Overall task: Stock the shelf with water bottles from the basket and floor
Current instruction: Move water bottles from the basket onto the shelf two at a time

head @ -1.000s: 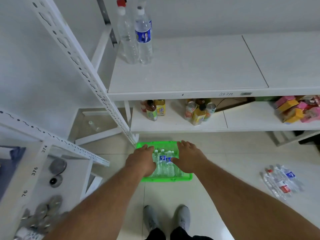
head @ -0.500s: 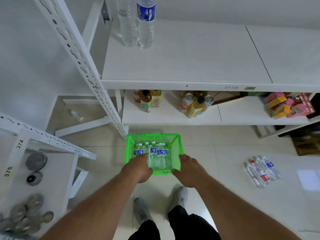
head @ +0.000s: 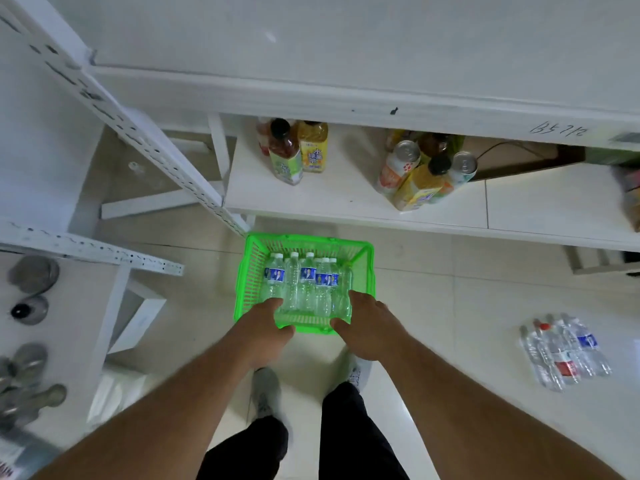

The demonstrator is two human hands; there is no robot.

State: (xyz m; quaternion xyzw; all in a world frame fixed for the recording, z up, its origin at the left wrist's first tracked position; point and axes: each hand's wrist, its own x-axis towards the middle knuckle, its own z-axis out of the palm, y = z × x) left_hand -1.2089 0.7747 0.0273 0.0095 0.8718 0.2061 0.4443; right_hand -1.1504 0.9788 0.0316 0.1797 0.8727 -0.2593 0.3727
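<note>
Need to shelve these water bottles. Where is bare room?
Lower shelf: bare between the tea bottles and the can cluster, and right of the cans. Upper shelf looks bare here. Green basket is packed.

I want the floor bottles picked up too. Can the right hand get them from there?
Probably not yet. The right hand grips the basket, and the floor bottles lie well off to its right.

Pale glossy floor tiles [head: 450,306] are reflecting soft light. White metal racks [head: 145,147] with perforated posts are standing along a plain white wall [head: 38,140], their boards [head: 346,202] spanning overhead.
</note>
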